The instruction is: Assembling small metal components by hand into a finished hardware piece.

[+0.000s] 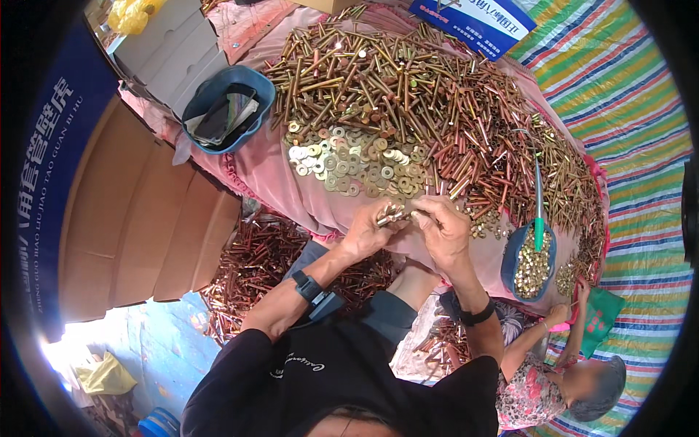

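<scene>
My left hand (368, 231) is closed around several short metal bolts (391, 215), whose shiny ends stick out past the fingers. Beside it, my right hand (447, 233) has thumb and fingers brought together close to the bolts; whatever they pinch is too small to make out. Just beyond both hands lies a spread of flat round washers (346, 162), silver and brass coloured. Behind the washers rises a broad heap of long yellowish bolts (393, 73), with more reddish bolts (473, 146) to the right. All of it rests on a pink cloth (280, 191).
A blue tub (267, 87) holding dark flat items stands at the left. On the right, a blue scoop-shaped tub (507, 266) contains small brass nuts, with a green-handled tool (539, 233) across it. Another person (535, 386) works at lower right. Cardboard boxes (138, 211) stand left.
</scene>
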The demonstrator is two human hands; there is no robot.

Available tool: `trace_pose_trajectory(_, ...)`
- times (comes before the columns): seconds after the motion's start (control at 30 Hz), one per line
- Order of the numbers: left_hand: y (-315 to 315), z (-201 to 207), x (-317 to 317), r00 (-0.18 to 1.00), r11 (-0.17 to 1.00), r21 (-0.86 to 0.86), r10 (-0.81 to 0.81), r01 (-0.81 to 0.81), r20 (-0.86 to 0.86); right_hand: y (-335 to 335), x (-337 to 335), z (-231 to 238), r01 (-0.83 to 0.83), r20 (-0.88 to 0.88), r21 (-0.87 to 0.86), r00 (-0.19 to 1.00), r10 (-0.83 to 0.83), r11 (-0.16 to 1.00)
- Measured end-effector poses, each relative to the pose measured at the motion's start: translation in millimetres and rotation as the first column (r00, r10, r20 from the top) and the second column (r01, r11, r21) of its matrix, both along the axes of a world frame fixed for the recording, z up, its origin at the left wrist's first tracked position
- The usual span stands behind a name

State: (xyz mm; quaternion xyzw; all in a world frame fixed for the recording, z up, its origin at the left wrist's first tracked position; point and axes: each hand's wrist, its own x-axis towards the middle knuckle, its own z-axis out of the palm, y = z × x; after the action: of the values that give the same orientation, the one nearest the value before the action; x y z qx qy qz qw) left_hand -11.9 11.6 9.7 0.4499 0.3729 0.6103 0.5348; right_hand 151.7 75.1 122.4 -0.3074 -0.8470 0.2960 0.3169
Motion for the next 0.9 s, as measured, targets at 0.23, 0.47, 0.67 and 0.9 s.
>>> trace_pose_trajectory(0.23,0,2,-1,0.998,0.999,-0.049,-0.019,0.016,-0.056,-4,-3,5,0.121,-0.023,-0.047,0.992,-0.122,0.992)
trace_pose_trajectory(0.47,1,3,-1,0.998,0.993,-0.108,-0.045,0.039,-0.054,-7,-3,-4,0.155,-0.078,-0.127,0.983,-0.166,0.980)
trace_pose_trajectory(0.67,1,-5,-1,0.999,0.998,-0.052,-0.034,0.035,0.019,-11,-3,-14,0.152,-0.121,0.016,0.982,-0.149,0.988)
trace_pose_trajectory(0.9,0,13,-1,0.999,0.997,-0.071,-0.006,0.008,0.034,-10,6,-27,0.045,-0.283,-0.325,0.949,-0.142,0.945)
